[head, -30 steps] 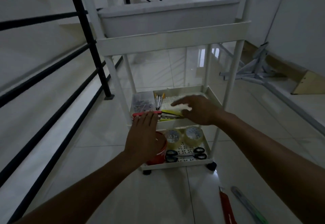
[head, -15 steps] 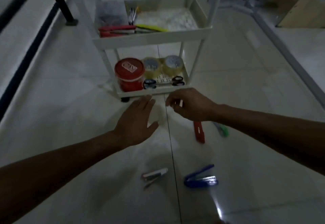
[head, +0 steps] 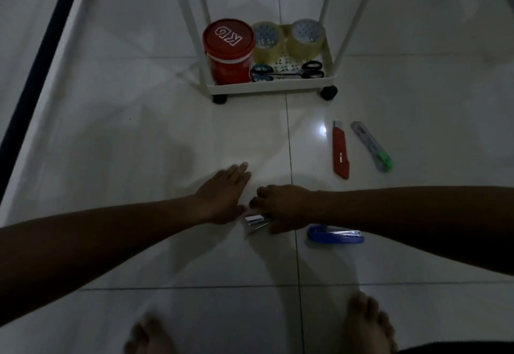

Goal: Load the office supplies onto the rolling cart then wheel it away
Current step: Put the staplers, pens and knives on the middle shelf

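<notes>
The white rolling cart (head: 274,88) stands on the tiled floor ahead; its bottom shelf holds a red tub (head: 228,50), two tape rolls (head: 289,38) and scissors (head: 288,72). On the floor lie a small silver stapler (head: 254,221), a blue stapler (head: 335,234), a red cutter (head: 340,150) and a grey-green cutter (head: 371,146). My right hand (head: 282,207) is down on the silver stapler, fingers curled over its right end. My left hand (head: 224,193) hovers flat and open just left of it, holding nothing.
A dark railing base (head: 36,70) runs along the left edge. My bare feet (head: 367,323) stand at the bottom of the view. Bare tiles lie between the cart and my hands.
My view has tipped down from the cart's shelves to the floor. Both hands left the middle shelf and dropped; the right one now closes over the silver stapler.
</notes>
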